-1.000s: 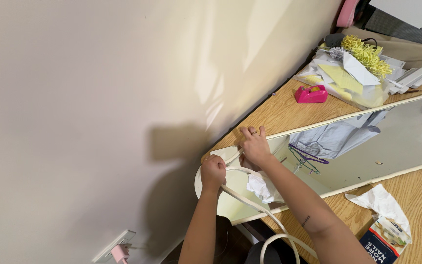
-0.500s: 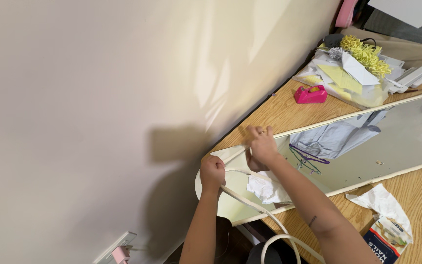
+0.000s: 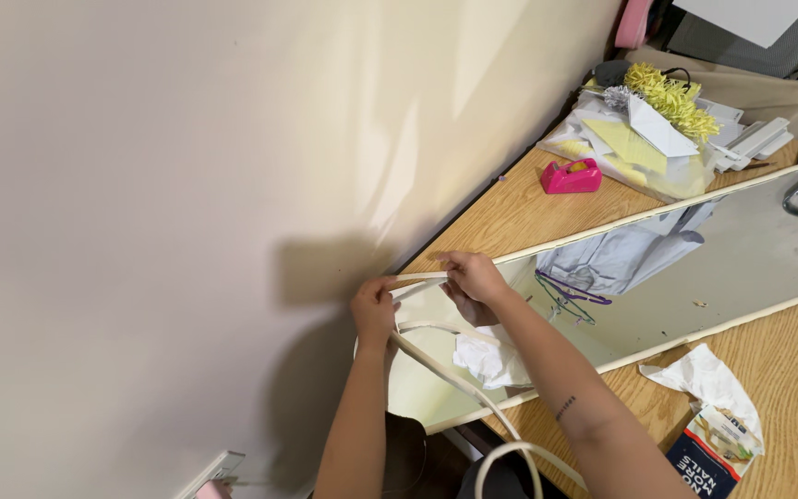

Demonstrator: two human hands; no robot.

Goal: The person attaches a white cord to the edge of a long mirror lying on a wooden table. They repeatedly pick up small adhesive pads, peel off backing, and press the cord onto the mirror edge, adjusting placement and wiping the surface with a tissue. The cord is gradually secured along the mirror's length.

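A long cream strip (image 3: pixel 436 356) (thin, flexible, curving into a loop toward the bottom of the view) is seen running from the corner of a cream-framed mirror (image 3: pixel 741 249) that lies flat on the wooden surface (image 3: pixel 501 217), down past the surface's edge. The strip's upper end is pinched by the left hand (image 3: pixel 374 310), fingers closed around it. A short stretch of it at the mirror's corner is gripped by the right hand (image 3: pixel 475 277), likewise closed. A crumpled white cloth (image 3: pixel 491 356) lies just beneath the hands.
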